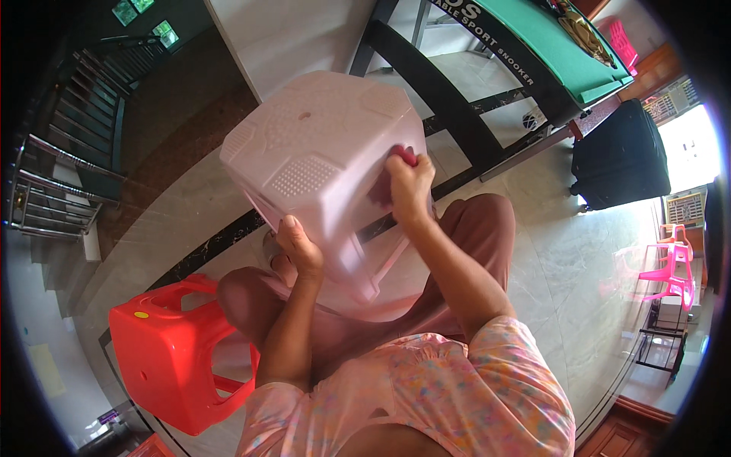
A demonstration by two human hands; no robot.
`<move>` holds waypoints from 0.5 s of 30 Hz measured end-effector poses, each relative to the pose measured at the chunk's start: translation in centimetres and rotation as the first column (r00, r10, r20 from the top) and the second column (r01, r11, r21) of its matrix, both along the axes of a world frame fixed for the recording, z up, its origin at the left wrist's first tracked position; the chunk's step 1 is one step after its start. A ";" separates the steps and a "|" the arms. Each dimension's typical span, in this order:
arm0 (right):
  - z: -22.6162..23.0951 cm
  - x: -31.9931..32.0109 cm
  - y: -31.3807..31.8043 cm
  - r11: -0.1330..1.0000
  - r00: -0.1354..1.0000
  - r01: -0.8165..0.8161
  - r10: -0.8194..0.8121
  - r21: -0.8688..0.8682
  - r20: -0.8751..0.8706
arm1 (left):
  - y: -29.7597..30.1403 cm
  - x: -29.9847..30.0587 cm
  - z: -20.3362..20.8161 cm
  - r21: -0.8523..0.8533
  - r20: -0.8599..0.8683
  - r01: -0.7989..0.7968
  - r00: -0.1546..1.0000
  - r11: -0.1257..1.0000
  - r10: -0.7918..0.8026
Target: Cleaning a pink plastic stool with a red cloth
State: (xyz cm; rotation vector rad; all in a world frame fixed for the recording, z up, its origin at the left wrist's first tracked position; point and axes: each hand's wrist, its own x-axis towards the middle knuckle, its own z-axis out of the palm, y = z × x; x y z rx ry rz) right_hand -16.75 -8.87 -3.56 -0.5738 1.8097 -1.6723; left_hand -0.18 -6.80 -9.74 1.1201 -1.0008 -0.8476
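A pale pink plastic stool (327,126) is tilted in front of me, its patterned seat facing up and its legs toward my lap. My left hand (298,245) grips the stool's near left side, thumb lying on the outside. Against the right side panel, my right hand (412,183) is closed on a dark red cloth (381,190) and presses it to the plastic. A bit of the cloth sticks out above the fingers; the rest is partly hidden and blurred. The fingers of my left hand are mostly hidden behind the stool.
To my left a red plastic stool (164,358) lies on its side on the tiled floor (548,282). Ahead stands a green-topped snooker table (548,38) with black curved legs. A black suitcase (620,156) and pink chairs (670,270) are at the right; metal railings (84,114) are far left.
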 end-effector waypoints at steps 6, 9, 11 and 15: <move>1.4 4.4 4.3 0.987 0.981 -0.153 0.147 -0.039 -0.126 | 0.5 1.1 -0.3 0.086 0.115 0.232 0.964 0.969 -0.241; 2.3 3.6 3.1 0.985 0.985 -0.165 0.167 0.050 -0.035 | 0.3 1.1 1.1 0.098 -0.061 0.266 0.963 0.959 -0.261; 0.9 1.2 1.1 0.995 0.994 -0.092 0.094 0.040 -0.059 | 0.5 0.6 0.8 0.081 -0.131 0.242 0.964 0.967 -0.231; -0.2 -3.2 -2.6 0.990 0.993 0.036 -0.021 0.135 -0.113 | 0.5 0.1 0.6 0.113 -0.040 0.183 0.983 0.977 -0.180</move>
